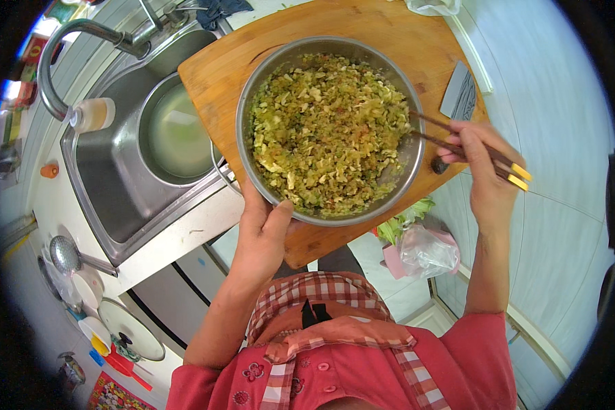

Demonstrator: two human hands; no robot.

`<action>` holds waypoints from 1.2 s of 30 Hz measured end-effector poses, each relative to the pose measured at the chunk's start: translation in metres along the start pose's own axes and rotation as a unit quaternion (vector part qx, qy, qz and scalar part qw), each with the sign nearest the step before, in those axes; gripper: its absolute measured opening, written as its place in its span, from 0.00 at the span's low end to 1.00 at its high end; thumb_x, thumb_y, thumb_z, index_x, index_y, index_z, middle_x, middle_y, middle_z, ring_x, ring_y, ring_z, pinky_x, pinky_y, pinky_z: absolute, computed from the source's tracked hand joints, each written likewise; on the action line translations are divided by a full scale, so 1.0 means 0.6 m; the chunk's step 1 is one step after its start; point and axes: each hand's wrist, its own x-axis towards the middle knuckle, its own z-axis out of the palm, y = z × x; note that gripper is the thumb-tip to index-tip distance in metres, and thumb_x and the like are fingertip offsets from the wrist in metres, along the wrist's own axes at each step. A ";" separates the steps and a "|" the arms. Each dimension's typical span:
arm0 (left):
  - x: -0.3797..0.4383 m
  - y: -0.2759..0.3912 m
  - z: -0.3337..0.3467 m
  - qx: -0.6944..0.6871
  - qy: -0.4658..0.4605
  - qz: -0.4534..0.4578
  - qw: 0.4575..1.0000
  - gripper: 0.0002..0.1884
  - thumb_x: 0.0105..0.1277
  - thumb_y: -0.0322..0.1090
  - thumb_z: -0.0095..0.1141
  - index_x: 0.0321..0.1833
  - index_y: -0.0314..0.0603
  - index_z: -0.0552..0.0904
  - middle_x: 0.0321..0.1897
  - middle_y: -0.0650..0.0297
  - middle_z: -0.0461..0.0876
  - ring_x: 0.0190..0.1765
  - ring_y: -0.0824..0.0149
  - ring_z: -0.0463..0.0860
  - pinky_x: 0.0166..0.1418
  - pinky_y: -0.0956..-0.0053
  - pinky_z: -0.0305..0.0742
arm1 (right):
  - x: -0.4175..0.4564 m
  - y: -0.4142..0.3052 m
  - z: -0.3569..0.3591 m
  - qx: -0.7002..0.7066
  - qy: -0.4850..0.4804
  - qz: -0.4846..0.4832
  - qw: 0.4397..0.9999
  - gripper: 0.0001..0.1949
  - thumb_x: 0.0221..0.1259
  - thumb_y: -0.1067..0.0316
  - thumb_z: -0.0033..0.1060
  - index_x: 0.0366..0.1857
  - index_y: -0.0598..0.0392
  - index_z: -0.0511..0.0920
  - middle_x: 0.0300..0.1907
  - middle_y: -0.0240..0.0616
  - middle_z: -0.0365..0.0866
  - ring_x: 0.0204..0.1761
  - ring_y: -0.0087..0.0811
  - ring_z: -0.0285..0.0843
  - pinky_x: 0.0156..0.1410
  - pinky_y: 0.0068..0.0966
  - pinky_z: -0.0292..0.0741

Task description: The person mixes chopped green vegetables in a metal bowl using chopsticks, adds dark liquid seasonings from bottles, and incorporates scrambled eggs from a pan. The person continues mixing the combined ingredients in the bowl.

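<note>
A stainless steel bowl (329, 219) full of chopped green and yellow filling (328, 133) stands on a wooden cutting board (312, 243). My left hand (264, 225) grips the bowl's rim at the lower left, thumb on top. In my right hand (484, 164) is a pair of dark wooden chopsticks (453, 148) with yellow ends, their tips in the filling at the bowl's right side. Beyond my right hand, a knife blade with a dark pattern (459, 92) lies on the board; a dark round knob or handle end (439, 165) shows beside my fingers.
At the left is a steel sink (113, 189) with a faucet (82, 25) and a basin of cloudy water (179, 133). A skimmer (66, 254), a glass lid (130, 328) and a carrot piece (49, 170) lie on the counter. A plastic-lined pink bin (425, 251) stands below the board.
</note>
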 end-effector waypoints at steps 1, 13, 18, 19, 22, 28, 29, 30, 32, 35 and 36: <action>0.000 0.000 0.000 0.005 0.000 0.002 1.000 0.32 0.76 0.23 0.41 0.83 0.42 0.56 0.71 0.59 0.72 0.66 0.65 0.78 0.57 0.72 0.80 | 0.000 0.013 0.003 0.003 -0.007 0.024 1.000 0.09 0.76 0.72 0.61 0.48 0.67 0.87 0.38 0.43 0.88 0.36 0.29 0.89 0.42 0.22 0.85; 0.008 -0.016 -0.018 0.067 -0.024 0.051 0.996 0.34 0.75 0.23 0.41 0.84 0.38 0.53 0.72 0.57 0.71 0.70 0.67 0.74 0.69 0.70 0.73 | -0.042 -0.007 0.110 0.179 0.061 0.087 0.978 0.13 0.77 0.68 0.58 0.51 0.69 0.84 0.41 0.50 0.88 0.35 0.39 0.91 0.42 0.30 0.90; 0.001 0.001 -0.008 0.023 -0.021 0.028 0.999 0.33 0.75 0.22 0.41 0.83 0.37 0.54 0.71 0.55 0.72 0.71 0.65 0.74 0.74 0.68 0.70 | -0.086 -0.078 0.091 0.084 -0.060 -0.001 0.995 0.09 0.74 0.71 0.62 0.49 0.66 0.86 0.38 0.44 0.88 0.35 0.33 0.90 0.39 0.27 0.87; 0.002 -0.004 -0.008 0.027 -0.024 0.038 0.999 0.33 0.75 0.22 0.40 0.83 0.37 0.54 0.71 0.55 0.72 0.71 0.65 0.74 0.74 0.67 0.71 | -0.085 -0.084 0.103 0.025 -0.126 -0.056 0.990 0.09 0.72 0.73 0.62 0.48 0.64 0.87 0.36 0.42 0.87 0.35 0.31 0.89 0.38 0.25 0.84; 0.004 -0.001 -0.002 0.037 -0.026 0.024 0.999 0.32 0.75 0.22 0.39 0.83 0.37 0.55 0.71 0.54 0.72 0.71 0.64 0.75 0.74 0.67 0.71 | -0.061 -0.056 0.147 -0.080 -0.208 -0.192 0.956 0.08 0.68 0.79 0.63 0.46 0.63 0.88 0.34 0.39 0.87 0.35 0.28 0.86 0.37 0.23 0.80; 0.001 -0.008 -0.004 -0.007 -0.028 0.032 0.999 0.35 0.78 0.23 0.39 0.86 0.46 0.48 0.75 0.54 0.67 0.70 0.61 0.76 0.66 0.64 0.81 | -0.028 -0.010 0.084 -0.101 -0.138 -0.166 0.971 0.08 0.63 0.80 0.68 0.44 0.60 0.87 0.32 0.40 0.85 0.31 0.29 0.82 0.32 0.26 0.74; 0.000 -0.009 -0.003 -0.010 -0.024 0.030 0.999 0.35 0.78 0.23 0.38 0.86 0.48 0.47 0.75 0.54 0.67 0.71 0.60 0.76 0.66 0.63 0.82 | -0.027 -0.017 0.069 -0.103 -0.134 -0.156 0.973 0.08 0.63 0.80 0.68 0.44 0.60 0.87 0.32 0.40 0.85 0.31 0.29 0.82 0.32 0.26 0.74; -0.001 -0.011 -0.002 -0.011 -0.016 0.029 0.999 0.35 0.78 0.23 0.38 0.86 0.48 0.47 0.75 0.54 0.67 0.71 0.60 0.76 0.66 0.63 0.82 | -0.029 -0.026 0.057 -0.099 -0.142 -0.167 0.971 0.08 0.63 0.80 0.68 0.45 0.60 0.87 0.32 0.40 0.84 0.31 0.30 0.82 0.32 0.26 0.74; -0.007 -0.017 0.000 -0.013 -0.006 0.021 1.000 0.35 0.78 0.24 0.38 0.86 0.49 0.47 0.75 0.54 0.67 0.71 0.59 0.76 0.65 0.63 0.83 | -0.048 -0.048 0.032 -0.094 -0.153 -0.184 0.966 0.08 0.64 0.80 0.68 0.45 0.60 0.87 0.31 0.41 0.84 0.30 0.32 0.82 0.32 0.27 0.74; -0.016 -0.010 0.031 -0.032 0.044 0.020 0.998 0.31 0.76 0.22 0.39 0.82 0.37 0.55 0.73 0.52 0.71 0.70 0.60 0.78 0.71 0.66 0.78 | -0.062 -0.061 0.035 -0.060 -0.303 -0.178 0.934 0.09 0.63 0.79 0.68 0.46 0.62 0.88 0.32 0.42 0.86 0.35 0.34 0.87 0.39 0.27 0.79; -0.015 -0.010 0.038 -0.020 0.039 0.025 0.999 0.31 0.76 0.22 0.39 0.82 0.37 0.56 0.72 0.52 0.72 0.70 0.60 0.78 0.70 0.65 0.79 | -0.063 -0.037 0.045 -0.043 -0.311 -0.210 0.926 0.09 0.62 0.79 0.69 0.46 0.61 0.88 0.33 0.43 0.86 0.32 0.38 0.85 0.37 0.28 0.78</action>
